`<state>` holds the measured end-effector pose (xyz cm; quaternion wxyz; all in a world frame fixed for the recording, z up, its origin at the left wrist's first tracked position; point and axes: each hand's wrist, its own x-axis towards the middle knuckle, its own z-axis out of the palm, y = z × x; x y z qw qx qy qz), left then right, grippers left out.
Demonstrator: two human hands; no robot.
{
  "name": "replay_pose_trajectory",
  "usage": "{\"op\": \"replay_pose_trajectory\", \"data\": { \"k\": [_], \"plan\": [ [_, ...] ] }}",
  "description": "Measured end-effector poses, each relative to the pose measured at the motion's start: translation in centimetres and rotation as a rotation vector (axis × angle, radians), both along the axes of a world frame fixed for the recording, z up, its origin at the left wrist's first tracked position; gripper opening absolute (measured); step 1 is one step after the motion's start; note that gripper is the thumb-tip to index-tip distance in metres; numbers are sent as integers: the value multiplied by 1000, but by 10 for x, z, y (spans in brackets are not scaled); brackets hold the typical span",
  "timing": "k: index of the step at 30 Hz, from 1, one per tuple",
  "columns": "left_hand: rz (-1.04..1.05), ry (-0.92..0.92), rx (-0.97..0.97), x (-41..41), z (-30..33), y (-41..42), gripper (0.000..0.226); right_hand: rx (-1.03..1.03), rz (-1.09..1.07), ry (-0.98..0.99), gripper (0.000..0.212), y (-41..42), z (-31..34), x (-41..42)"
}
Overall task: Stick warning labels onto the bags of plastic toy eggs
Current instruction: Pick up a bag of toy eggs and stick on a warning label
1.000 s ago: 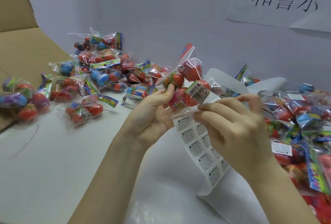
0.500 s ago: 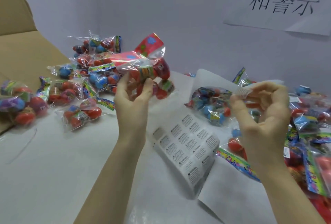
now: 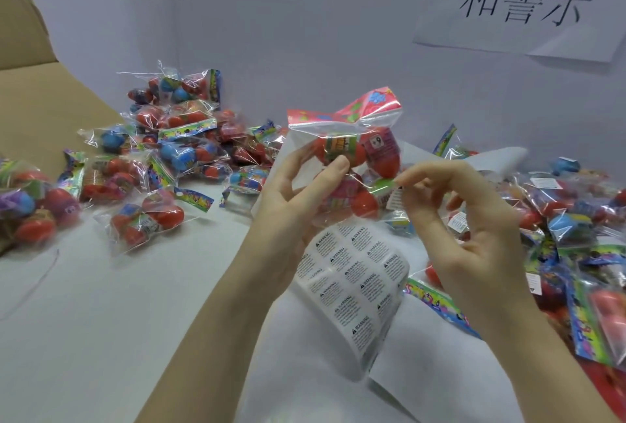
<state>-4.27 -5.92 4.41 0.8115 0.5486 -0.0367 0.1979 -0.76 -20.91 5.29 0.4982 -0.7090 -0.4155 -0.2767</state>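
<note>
Fingers (image 3: pixel 411 173) of right hand (image 3: pixel 474 233) pinched a warning label (image 3: pixel 394 197) at the egg bag (image 3: pixel 352 172) — left hand (image 3: pixel 294 206) gripped bag; next, probably press label flat.

A clear bag of red toy eggs (image 3: pixel 355 165) was held up in the left hand (image 3: pixel 298 206), thumb on front. A small warning label (image 3: pixel 394 197) was pinched by the right hand (image 3: pixel 464 219) right against the bag. The label sheet (image 3: pixel 355 283) was curled underneath, more bags (image 3: pixel 176 138) piled behind.
</note>
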Motion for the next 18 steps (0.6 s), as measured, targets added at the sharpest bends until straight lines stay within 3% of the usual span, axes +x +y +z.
{"op": "replay_pose_trajectory", "data": {
  "k": [4, 15, 18],
  "plan": [
    [-11, 11, 50, 0, -2, -2, 39, -70, -52, -87, 11, 3, 0, -3],
    [21, 9, 93, 0, -2, -2, 49, -208, -327, -233, 8, 3, -3, -2],
    [36, 16, 90, 1, -1, -1, 50, -186, -402, -173, 31, 5, -4, -3]
  ]
}}
